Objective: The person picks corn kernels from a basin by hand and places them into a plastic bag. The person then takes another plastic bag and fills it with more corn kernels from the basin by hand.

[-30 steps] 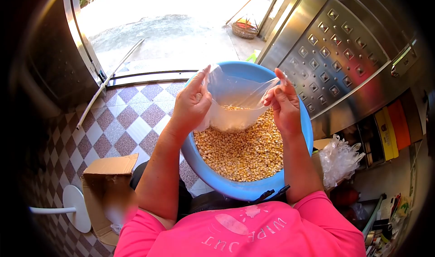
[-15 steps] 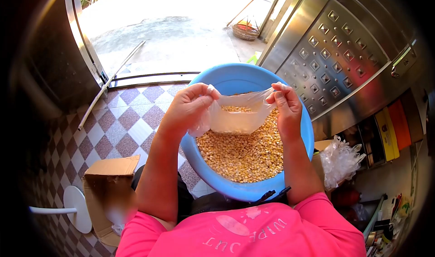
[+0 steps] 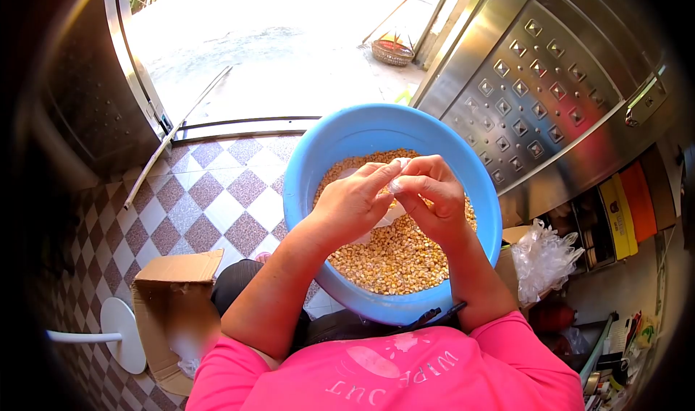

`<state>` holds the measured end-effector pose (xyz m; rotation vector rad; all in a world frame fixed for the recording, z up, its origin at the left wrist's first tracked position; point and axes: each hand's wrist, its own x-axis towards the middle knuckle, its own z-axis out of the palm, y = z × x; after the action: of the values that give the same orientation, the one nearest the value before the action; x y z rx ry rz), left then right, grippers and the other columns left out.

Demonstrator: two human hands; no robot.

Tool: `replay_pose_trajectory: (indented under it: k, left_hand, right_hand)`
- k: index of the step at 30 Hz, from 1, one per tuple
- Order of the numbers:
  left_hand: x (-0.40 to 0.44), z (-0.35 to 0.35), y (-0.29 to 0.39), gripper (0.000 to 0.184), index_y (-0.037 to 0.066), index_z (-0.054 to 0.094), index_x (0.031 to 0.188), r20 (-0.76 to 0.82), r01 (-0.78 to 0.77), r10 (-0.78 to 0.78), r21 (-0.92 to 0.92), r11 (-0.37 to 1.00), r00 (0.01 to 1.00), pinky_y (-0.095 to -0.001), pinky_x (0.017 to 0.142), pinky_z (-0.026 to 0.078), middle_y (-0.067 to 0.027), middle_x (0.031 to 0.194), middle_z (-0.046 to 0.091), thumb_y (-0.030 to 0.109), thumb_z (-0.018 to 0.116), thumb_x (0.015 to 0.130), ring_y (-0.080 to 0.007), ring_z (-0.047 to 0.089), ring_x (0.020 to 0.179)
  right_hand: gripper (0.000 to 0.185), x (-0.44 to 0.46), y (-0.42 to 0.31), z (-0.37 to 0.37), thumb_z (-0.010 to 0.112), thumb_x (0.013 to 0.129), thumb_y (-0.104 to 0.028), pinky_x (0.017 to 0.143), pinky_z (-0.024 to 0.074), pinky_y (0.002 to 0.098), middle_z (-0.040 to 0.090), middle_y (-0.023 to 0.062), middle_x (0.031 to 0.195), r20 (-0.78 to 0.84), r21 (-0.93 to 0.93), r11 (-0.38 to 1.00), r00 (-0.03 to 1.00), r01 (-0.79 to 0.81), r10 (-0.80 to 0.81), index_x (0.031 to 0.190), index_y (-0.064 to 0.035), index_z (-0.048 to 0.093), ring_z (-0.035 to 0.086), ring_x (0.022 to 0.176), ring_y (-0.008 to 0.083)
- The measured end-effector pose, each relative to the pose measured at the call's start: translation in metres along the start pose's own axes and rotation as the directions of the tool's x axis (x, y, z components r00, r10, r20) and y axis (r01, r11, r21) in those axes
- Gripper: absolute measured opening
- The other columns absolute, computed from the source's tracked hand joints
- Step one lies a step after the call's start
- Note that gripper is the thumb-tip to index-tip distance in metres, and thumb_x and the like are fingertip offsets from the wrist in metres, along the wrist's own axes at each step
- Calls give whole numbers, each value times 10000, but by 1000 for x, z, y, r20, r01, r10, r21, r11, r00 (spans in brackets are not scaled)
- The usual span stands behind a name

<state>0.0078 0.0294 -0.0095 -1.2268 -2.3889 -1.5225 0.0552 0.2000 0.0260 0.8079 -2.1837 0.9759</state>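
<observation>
A wide blue basin holds a heap of yellow corn kernels. Above the corn, my left hand and my right hand meet, fingertips together. Both pinch the gathered top of a clear plastic bag. Most of the bag is hidden under my hands; part of it shows between them, low against the kernels.
An open cardboard box and a white round base are at the left. Clear plastic bags lie right of the basin, beside a metal door. A long pole crosses the doorway sill.
My hands have come together from either side of the bag and moved lower. The bag's mouth, stretched wide before, is now bunched between my fingers.
</observation>
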Motion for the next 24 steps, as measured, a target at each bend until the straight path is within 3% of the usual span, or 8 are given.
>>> replay_pose_trajectory:
  k: [1, 7, 10, 12, 14, 17, 22, 24]
  left_hand:
    - [0, -1, -1, 494, 79, 460, 1364, 72, 57, -57, -2, 998, 996, -370, 923, 478, -155, 1240, 577, 132, 599, 893, -291, 595, 1113]
    - [-2, -3, -8, 519, 66, 457, 1352, 5, 79, -79, -44, 996, 997, -365, 926, 472, -149, 1264, 570, 111, 628, 864, -294, 583, 1135]
    - [1, -5, -14, 492, 52, 481, 1312, -117, 112, -121, -81, 990, 986, -355, 933, 467, -142, 1255, 577, 118, 647, 854, -285, 586, 1130]
    - [1, -3, -17, 503, 48, 500, 1277, -117, 106, -122, -131, 986, 986, -350, 931, 466, -145, 1215, 596, 141, 687, 819, -283, 587, 1127]
    - [0, -3, -8, 545, 59, 495, 1279, 89, 104, -91, -148, 983, 992, -394, 921, 471, -166, 1197, 600, 274, 670, 810, -323, 577, 1114]
    - [1, -1, -7, 314, 113, 593, 1109, 298, 91, -81, -19, 996, 951, -429, 804, 489, -132, 1042, 655, 295, 602, 853, -320, 618, 982]
    - [-2, -5, -9, 244, 90, 625, 1027, 225, 149, -130, -68, 987, 966, -435, 786, 486, -153, 984, 659, 263, 503, 905, -333, 621, 957]
    - [-3, -2, -13, 241, 80, 632, 1007, 172, 138, -134, -12, 990, 976, -438, 788, 485, -159, 962, 659, 257, 507, 903, -347, 620, 940]
  right_hand:
    - [173, 0, 0, -1, 701, 775, 56, 749, 476, 287, 586, 80, 918, 11, 38, 999, 1000, -18, 17, 918, -38, 684, 587, 858, 187]
    - [157, -1, -6, -3, 697, 787, 50, 698, 490, 274, 622, 70, 864, 108, 39, 994, 989, -105, 100, 917, -37, 684, 608, 782, 167]
    - [145, -2, -6, 1, 680, 775, 64, 601, 488, 261, 626, 68, 792, -75, 60, 979, 977, -195, 199, 883, -34, 686, 626, 698, 157]
    - [120, -3, -6, 1, 702, 791, 35, 647, 498, 266, 644, 89, 832, -42, -3, 985, 984, -171, 171, 893, -23, 681, 630, 743, 168]
    - [124, -1, -10, 7, 696, 788, 42, 655, 506, 269, 648, 90, 838, 1, -8, 990, 990, -140, 140, 895, -19, 681, 636, 745, 173]
    - [129, -2, -10, 15, 676, 797, 42, 684, 511, 277, 650, 88, 866, 146, 138, 987, 988, -79, 59, 905, -26, 682, 642, 781, 183]
    - [179, -5, 3, 12, 661, 805, 17, 736, 515, 297, 640, 97, 911, 138, 182, 973, 984, -139, 115, 978, -23, 678, 643, 844, 202]
    - [222, -8, 9, 11, 623, 844, -6, 799, 500, 310, 626, 110, 999, 151, 246, 932, 960, -266, 234, 1064, -23, 652, 626, 909, 208]
